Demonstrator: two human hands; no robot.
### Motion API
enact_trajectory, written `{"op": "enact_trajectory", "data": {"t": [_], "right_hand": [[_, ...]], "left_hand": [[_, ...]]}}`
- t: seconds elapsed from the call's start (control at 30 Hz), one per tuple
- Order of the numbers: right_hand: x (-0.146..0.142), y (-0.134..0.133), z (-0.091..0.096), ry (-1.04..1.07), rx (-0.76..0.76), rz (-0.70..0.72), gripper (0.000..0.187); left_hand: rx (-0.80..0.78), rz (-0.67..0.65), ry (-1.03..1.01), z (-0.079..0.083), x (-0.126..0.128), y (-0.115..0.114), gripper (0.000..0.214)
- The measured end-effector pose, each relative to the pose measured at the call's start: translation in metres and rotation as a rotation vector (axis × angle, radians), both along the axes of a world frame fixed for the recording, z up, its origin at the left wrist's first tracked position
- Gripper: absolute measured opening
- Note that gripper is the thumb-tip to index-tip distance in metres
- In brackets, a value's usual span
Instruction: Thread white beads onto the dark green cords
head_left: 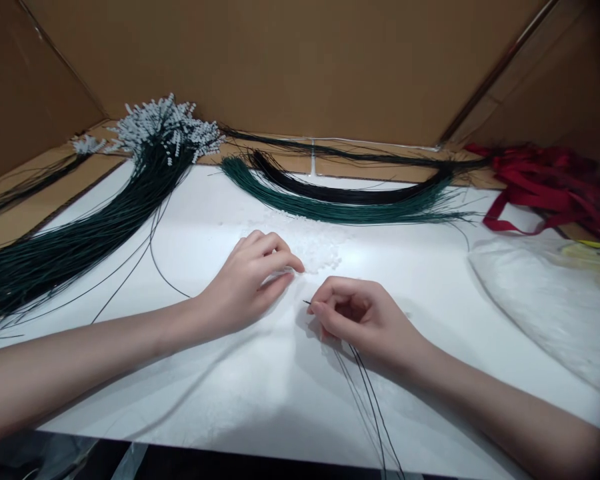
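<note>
My right hand [363, 310] is closed in a pinch round thin dark wires [371, 390]. One short wire tip pokes out past the thumb and forefinger toward the left, while the long ends hang down over the front edge of the board. My left hand [253, 277] rests just left of it, thumb and forefinger close together at the near edge of a pile of small white beads [317, 243]. Anything between those left fingertips is too small to make out. The beads blend into the white board [220, 393] beneath.
Behind the beads lie curved bundles of green wires [325, 212] and black wires [340, 193]. A thick sheaf of dark green stems [95, 227] with white beaded tips [165, 127] lies left. Red ribbon [540, 187] and a clear plastic bag [545, 300] are right. Cardboard walls [280, 60] enclose the back.
</note>
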State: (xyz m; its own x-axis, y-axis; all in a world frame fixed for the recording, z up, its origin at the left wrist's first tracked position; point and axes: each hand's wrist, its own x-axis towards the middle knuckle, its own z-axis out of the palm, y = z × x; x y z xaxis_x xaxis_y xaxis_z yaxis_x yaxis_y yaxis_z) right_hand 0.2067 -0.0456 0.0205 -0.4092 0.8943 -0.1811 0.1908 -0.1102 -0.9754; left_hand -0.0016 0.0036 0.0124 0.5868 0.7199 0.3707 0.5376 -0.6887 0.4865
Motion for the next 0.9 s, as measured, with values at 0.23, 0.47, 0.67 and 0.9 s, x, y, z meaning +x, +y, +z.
{"op": "enact_trajectory", "data": {"t": [0.23,0.47,0.67,0.9], "right_hand": [[-0.0001,-0.0004,0.0029,-0.027,0.012,0.010,0.014],[-0.0003,0.0002,0.0021,0.001,0.017,0.027,0.012],[0.0024,-0.0009,0.0018,0.007,0.025,0.039,0.013],[0.0009,-0.0001,0.0010,0.039,0.021,0.020,0.016]], "left_hand": [[0.010,-0.008,0.033,-0.0025,0.0011,0.0023,0.008],[-0.019,-0.048,0.088,0.0002,0.0008,0.0006,0.008],[-0.006,-0.074,0.067,0.0017,0.0003,-0.0014,0.012],[-0.210,-0.255,-0.243,0.0039,-0.0057,-0.0012,0.011]]}}
